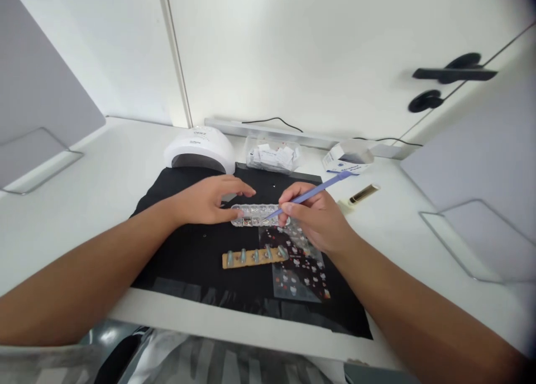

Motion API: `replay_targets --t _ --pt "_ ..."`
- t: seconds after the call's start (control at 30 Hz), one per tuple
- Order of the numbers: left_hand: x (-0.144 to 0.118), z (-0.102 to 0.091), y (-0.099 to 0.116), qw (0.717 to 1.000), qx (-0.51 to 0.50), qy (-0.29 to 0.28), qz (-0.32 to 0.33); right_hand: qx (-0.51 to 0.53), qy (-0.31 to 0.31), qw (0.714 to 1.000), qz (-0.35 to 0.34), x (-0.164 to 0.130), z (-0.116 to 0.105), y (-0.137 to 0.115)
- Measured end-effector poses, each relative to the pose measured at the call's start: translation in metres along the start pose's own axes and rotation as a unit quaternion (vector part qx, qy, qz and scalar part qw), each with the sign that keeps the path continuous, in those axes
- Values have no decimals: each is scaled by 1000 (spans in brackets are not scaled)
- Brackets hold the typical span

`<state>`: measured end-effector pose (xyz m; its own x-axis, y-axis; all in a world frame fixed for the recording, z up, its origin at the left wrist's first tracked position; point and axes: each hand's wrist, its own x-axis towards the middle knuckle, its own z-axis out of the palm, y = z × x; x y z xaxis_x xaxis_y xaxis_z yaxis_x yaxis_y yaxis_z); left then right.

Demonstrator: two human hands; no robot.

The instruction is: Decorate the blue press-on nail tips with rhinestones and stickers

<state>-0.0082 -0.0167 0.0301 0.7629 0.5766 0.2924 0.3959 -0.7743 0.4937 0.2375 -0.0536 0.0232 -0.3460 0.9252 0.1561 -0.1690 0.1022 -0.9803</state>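
Note:
A blue-purple stick tool (314, 192) slants through the fingers of my right hand (312, 214). Its thin tip points down into a clear compartment box (255, 210) that holds small shiny pieces. At the left end of this box, my left hand (209, 201) has thumb and fingers apart, the thumb tip at the box's edge. Closer to me, a tan strip (234, 263) bears several glossy bluish-grey false nails (256, 255). Partly beneath the strip and the box lies a clear sticker sheet (299, 275) with small white and red figures.
On the black mat (188, 267) rest these things. Behind it stand a white nail lamp (201, 147), a clear container (272, 156) of white packets and an opened white box (347, 158). A gold-capped bottle (363, 194) lies at the right. Wire stands (460, 244) flank the white table.

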Motion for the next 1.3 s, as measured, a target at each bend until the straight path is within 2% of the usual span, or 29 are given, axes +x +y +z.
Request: replay_targets --t 0.1,0.17,0.27,0.37,0.53,0.7,0.83,1.07,1.3 --pt "-7 -18 23 1000 -14 25 -5 -8 5 1000 5 -16 9 -11" --pt "-14 -22 34 999 -38 25 23 -9 8 1000 3 -24 15 -15" --pt "-27 -13 39 995 -73 34 63 -11 15 1000 -8 -30 21 -13" --pt "-38 4 33 992 -95 52 65 -18 15 1000 -7 -31 25 -6" --pt "-40 17 22 993 -98 -8 65 -114 24 993 -19 -38 31 3" --pt "-38 14 18 991 -89 -76 62 -265 10 958 -111 -46 42 1" --pt "-41 16 23 991 -45 -125 30 -315 -4 939 -141 -49 48 2" --pt "-41 23 31 989 19 -145 -3 -342 5 930 -136 -52 54 3" --pt "-42 21 30 990 17 -143 1 -353 -1 927 -128 -52 54 1"
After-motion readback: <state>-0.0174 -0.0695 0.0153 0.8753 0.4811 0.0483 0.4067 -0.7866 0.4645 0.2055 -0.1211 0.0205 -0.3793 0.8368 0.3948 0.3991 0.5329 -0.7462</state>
